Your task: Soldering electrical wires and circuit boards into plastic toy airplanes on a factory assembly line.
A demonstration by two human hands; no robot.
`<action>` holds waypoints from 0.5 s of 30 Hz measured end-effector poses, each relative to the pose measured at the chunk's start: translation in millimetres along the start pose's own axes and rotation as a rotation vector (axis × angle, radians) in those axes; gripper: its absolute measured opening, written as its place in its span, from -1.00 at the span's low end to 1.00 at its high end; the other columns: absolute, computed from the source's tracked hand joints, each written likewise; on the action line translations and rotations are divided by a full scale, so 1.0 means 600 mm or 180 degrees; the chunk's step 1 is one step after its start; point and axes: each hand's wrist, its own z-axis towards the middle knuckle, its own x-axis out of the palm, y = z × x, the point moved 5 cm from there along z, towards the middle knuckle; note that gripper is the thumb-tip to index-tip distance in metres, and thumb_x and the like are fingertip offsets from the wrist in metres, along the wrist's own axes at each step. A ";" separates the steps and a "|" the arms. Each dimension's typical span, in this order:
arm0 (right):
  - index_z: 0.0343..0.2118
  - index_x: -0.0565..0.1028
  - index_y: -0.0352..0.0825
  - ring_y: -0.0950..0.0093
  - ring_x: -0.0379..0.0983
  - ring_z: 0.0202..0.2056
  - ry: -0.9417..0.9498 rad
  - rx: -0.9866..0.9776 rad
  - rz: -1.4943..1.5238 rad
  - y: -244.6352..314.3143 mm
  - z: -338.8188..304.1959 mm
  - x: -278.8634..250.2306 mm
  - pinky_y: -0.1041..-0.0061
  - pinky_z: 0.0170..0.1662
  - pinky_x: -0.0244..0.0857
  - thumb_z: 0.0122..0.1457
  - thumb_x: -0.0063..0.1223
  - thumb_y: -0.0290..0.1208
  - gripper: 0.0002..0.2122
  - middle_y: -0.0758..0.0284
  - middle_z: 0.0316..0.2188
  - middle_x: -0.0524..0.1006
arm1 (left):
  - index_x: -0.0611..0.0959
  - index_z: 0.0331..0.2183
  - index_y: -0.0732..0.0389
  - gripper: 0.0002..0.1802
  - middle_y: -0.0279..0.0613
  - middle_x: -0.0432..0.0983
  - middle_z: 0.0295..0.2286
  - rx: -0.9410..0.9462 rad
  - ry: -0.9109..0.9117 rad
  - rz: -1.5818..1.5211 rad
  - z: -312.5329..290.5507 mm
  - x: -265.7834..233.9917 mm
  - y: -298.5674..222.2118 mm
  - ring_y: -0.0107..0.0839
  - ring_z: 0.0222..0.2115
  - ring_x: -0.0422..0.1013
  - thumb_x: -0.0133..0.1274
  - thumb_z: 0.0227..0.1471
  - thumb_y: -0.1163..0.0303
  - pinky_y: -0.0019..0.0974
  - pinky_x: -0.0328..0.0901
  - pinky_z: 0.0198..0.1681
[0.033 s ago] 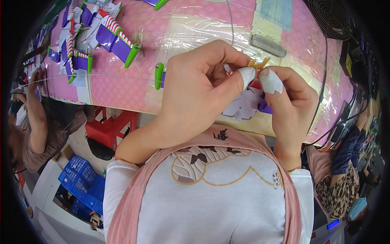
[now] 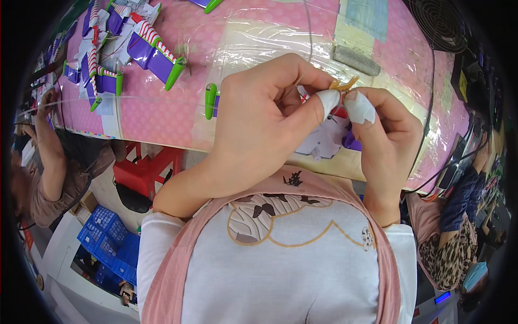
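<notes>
The left hand (image 2: 256, 108) holds a small yellow-tan plastic piece (image 2: 343, 84) in a narrow grip, above a white plastic part (image 2: 322, 139) near the pink worktop's (image 2: 172, 123) near edge, while the right hand (image 2: 387, 123) sits close at right, its grip's hold impossible to tell.

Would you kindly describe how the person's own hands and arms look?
The left hand and right hand are ungloved, each with a white wrap on the thumb. The forearms are bare below short white sleeves.
</notes>
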 end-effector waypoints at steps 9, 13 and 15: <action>-0.38 0.50 -0.48 0.79 0.21 -0.61 -0.0005 0.0086 0.0362 -0.006 0.002 -0.007 0.81 -0.57 0.04 0.05 0.11 -0.46 -0.83 0.49 -0.65 0.41 | 0.53 -0.38 0.36 -0.88 -0.45 0.33 -0.67 0.0207 -0.0035 0.0381 -0.006 0.005 -0.013 -0.79 -0.67 0.20 0.06 -0.08 0.61 -0.68 0.06 -0.63; -0.39 0.50 -0.48 0.79 0.19 -0.62 -0.0013 0.0095 0.0170 -0.001 -0.001 -0.009 0.80 -0.58 0.04 0.05 0.10 -0.47 -0.84 0.50 -0.66 0.39 | 0.51 -0.37 0.37 -0.87 -0.41 0.37 -0.64 -0.0011 0.0030 0.0049 -0.002 0.005 -0.001 -0.77 -0.64 0.24 0.04 -0.07 0.61 -0.68 0.13 -0.60; -0.40 0.50 -0.49 0.79 0.19 -0.62 0.0009 0.0009 0.0091 -0.003 -0.001 -0.010 0.80 -0.58 0.03 0.05 0.10 -0.48 -0.85 0.50 -0.67 0.38 | 0.50 -0.35 0.39 -0.86 -0.39 0.39 -0.63 0.0004 0.0022 0.0105 -0.002 0.006 -0.002 -0.76 -0.63 0.26 0.03 -0.06 0.61 -0.68 0.15 -0.58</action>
